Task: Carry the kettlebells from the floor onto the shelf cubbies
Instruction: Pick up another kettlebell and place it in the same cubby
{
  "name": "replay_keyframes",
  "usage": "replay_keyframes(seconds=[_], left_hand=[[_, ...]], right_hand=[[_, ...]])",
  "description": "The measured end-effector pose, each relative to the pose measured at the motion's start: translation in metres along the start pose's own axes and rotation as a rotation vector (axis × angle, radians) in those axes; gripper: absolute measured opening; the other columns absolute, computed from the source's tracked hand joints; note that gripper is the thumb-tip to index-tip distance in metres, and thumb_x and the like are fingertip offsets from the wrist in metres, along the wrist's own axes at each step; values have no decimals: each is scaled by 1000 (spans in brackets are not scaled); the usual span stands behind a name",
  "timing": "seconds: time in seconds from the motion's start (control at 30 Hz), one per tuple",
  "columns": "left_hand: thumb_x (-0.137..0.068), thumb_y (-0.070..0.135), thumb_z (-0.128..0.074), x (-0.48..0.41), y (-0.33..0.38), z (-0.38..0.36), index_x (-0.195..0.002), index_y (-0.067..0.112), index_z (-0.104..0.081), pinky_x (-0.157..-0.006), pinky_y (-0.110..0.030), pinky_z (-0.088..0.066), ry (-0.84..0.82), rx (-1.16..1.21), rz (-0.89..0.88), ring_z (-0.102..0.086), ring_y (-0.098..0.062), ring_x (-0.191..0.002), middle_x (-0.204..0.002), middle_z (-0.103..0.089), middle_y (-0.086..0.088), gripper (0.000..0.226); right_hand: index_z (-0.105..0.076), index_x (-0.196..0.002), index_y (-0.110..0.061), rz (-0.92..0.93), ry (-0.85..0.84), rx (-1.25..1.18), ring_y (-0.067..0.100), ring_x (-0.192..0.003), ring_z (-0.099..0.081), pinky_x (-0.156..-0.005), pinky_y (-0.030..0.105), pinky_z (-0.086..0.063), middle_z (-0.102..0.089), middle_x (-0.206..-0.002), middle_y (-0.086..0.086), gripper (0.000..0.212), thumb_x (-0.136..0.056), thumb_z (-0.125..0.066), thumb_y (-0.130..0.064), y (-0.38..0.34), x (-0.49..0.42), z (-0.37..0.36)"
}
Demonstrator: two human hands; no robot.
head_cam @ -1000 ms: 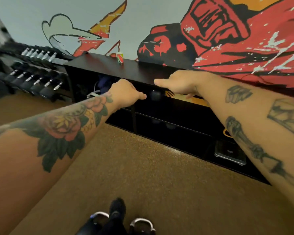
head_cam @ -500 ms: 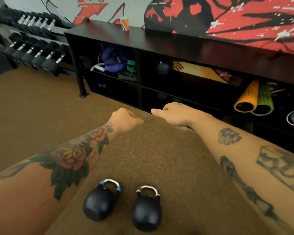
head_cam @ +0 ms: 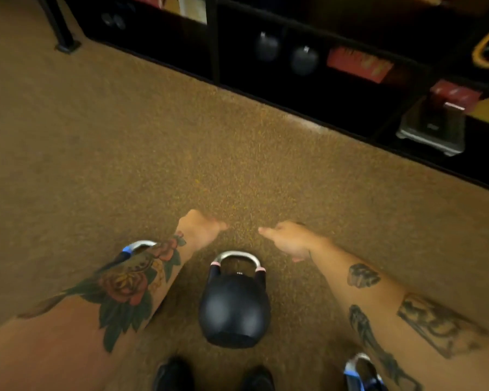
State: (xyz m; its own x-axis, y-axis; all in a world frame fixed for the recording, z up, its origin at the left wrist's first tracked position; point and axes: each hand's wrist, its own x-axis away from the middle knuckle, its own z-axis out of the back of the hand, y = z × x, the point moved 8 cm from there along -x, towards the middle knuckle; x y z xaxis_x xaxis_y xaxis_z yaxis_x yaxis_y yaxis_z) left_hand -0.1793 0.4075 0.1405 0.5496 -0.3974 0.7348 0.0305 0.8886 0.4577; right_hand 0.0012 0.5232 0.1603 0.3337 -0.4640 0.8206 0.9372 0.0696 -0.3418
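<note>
A black kettlebell point(head_cam: 234, 309) with a silver handle and pink bands stands on the brown floor between my forearms. A second kettlebell point(head_cam: 137, 246) with a blue band shows only its handle behind my left forearm. A third kettlebell point(head_cam: 360, 369), blue-banded, peeks out under my right forearm at the bottom edge. My left hand point(head_cam: 201, 228) hovers above and left of the middle kettlebell's handle, holding nothing, fingers loosely curled. My right hand point(head_cam: 288, 239) hovers to the right of it, empty, thumb pointing left. The black shelf point(head_cam: 215, 43) runs along the top; two small kettlebells point(head_cam: 304, 60) sit in a lower cubby.
A grey scale point(head_cam: 432, 131) lies in a bottom cubby at right, with red and yellow items around it. A black rack leg point(head_cam: 65, 43) stands on the floor at top left. My black shoes point(head_cam: 172, 375) are at the bottom edge. Brown floor lies between me and the shelf.
The view has tilted down from the shelf top to the floor. Both hands came down from the shelf to just above the kettlebells, which now fill the lower view.
</note>
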Motion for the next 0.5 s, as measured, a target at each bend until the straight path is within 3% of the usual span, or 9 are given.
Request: replay_keyframes(seconds=[0.17,0.23,0.3,0.33,0.4,0.43,0.5], left_hand=[[-89,35,-77,-112,-98,-92,-126,-2,-69,-91,-37,-55,42,6,106,-67,-36,-116,-127,-70,-21,53],[-88,32,-76,-143,-116,-117,-121,-2,-71,-88,-35,-53,45,-7,110,-68,-34,-114,-123,-72,-19,48],[-89,33,-75,-171,-133,-142,-113,-1,-74,-82,-34,-53,7,-21,114,-70,-32,-110,-114,-74,-16,41],[-89,34,-75,-182,-141,-151,-105,0,-76,-76,-33,-53,-13,-23,118,-71,-31,-103,-104,-74,-14,37],[-88,37,-77,-205,-163,-165,-85,5,-73,-65,-31,-50,-29,14,148,-68,-27,-81,-82,-69,-9,32],[-87,37,-78,-213,-174,-172,-84,5,-72,-63,-31,-51,-59,61,176,-65,-26,-76,-80,-68,-10,32],[-86,35,-81,-223,-197,-192,-104,1,-74,-63,-30,-57,-142,209,232,-66,-26,-76,-90,-70,-15,39]], right_hand=[[-66,-129,-4,-106,-13,-79,35,-113,-66,-95,45,-57,-66,-125,19,58,-104,-49,-53,89,-125,-95],[-72,-102,-8,-121,8,-115,35,-112,-65,-95,44,-55,-66,-120,17,48,-104,-50,-51,106,-158,-115],[-62,-74,-16,-122,39,-131,36,-113,-64,-101,43,-52,-61,-109,13,46,-103,-52,-50,118,-187,-131],[-58,-70,-18,-126,44,-143,37,-114,-63,-103,43,-51,-59,-107,12,46,-103,-53,-49,122,-198,-137],[-64,-78,-15,-147,23,-204,35,-110,-64,-102,44,-52,-64,-110,14,40,-100,-58,-47,135,-225,-156],[-70,-90,-10,-168,10,-272,34,-109,-66,-97,44,-54,-68,-115,17,36,-99,-63,-44,142,-237,-166],[-67,-121,-1,-232,-15,-499,33,-101,-67,-76,39,-55,-70,-122,23,42,-96,-71,-34,158,-251,-186]])
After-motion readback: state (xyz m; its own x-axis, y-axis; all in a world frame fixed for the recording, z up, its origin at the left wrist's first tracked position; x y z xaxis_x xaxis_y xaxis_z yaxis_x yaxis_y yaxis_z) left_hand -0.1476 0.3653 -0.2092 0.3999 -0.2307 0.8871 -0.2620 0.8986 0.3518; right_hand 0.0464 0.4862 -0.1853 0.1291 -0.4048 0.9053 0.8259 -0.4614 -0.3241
